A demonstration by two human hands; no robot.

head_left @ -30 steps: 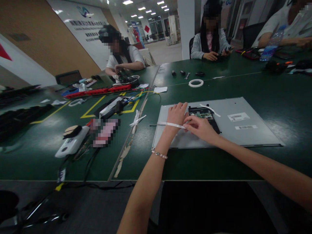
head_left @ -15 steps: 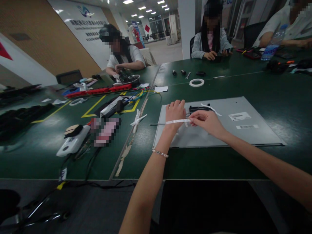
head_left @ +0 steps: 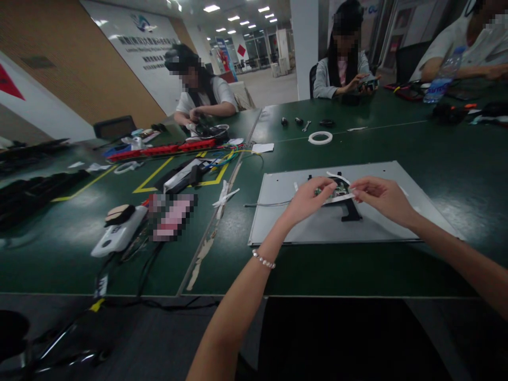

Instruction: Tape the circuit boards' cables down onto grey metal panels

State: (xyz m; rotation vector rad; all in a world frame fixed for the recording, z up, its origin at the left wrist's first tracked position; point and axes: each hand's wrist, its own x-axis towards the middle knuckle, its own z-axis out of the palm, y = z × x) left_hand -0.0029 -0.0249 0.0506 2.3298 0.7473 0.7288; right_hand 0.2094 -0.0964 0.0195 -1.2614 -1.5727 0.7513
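A strip of white tape [head_left: 340, 199] stretches between my hands, just over a black bracket [head_left: 351, 210] and a small green circuit board [head_left: 340, 189]. These lie on a flat grey metal panel [head_left: 273, 225]. My right hand [head_left: 383, 198] is closed in a pinch on the strip's right end. My left hand [head_left: 307, 200] is curled at the board's left side, thumb and fingers together; what it grips is hidden. A second white strip [head_left: 336, 177] curves behind the board. A thin grey cable [head_left: 268, 205] runs out left from under my left hand.
Beyond the panel lies a roll of white tape [head_left: 320, 138], with a wrench [head_left: 306, 126] behind it. Crumpled tape [head_left: 225, 194] sits left of the panel. Further left are a phone [head_left: 174, 217] and a white device [head_left: 119, 230] with cables. Other people sit across the table.
Both hands have moved right across the panel, uncovering the bracket and circuit board. The tape strip, earlier across my left wrist, now spans the gap between my hands.
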